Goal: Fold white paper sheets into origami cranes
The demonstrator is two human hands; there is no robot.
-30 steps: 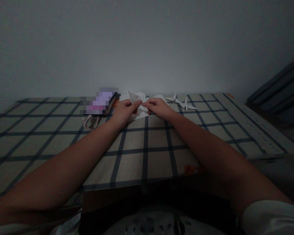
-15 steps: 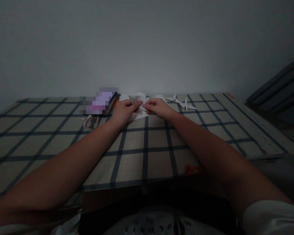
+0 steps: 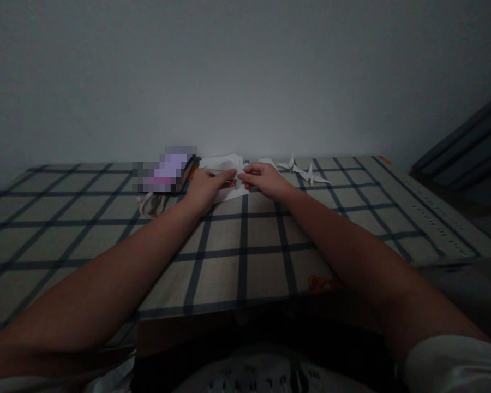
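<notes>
Both hands meet above white sheets of paper (image 3: 221,162) that lie near the back edge of the table. My left hand (image 3: 207,186) pinches a white piece of paper (image 3: 239,173) from the left, thumb and forefinger pressed together. From the other side, my right hand (image 3: 267,179) has its fingertips closed on the same piece. The two sets of fingertips are almost touching. How the piece is folded is hard to make out, since it blends with the white sheets and the light is dim. Folded paper cranes (image 3: 311,174) rest just right of my right hand.
A phone (image 3: 169,169), its screen lit and pixelated, leans left of my left hand, with a pale looped strap (image 3: 151,203) in front. A checked cloth (image 3: 225,273) covers the table. Behind it rises a plain wall (image 3: 245,76). Dark folded fabric (image 3: 470,136) hangs at the far right.
The crumpled-looking paper between my fingers now shows less and sits lower or flatter, baring more of the sheets behind. My hands have barely shifted; the phone and cranes stay in place.
</notes>
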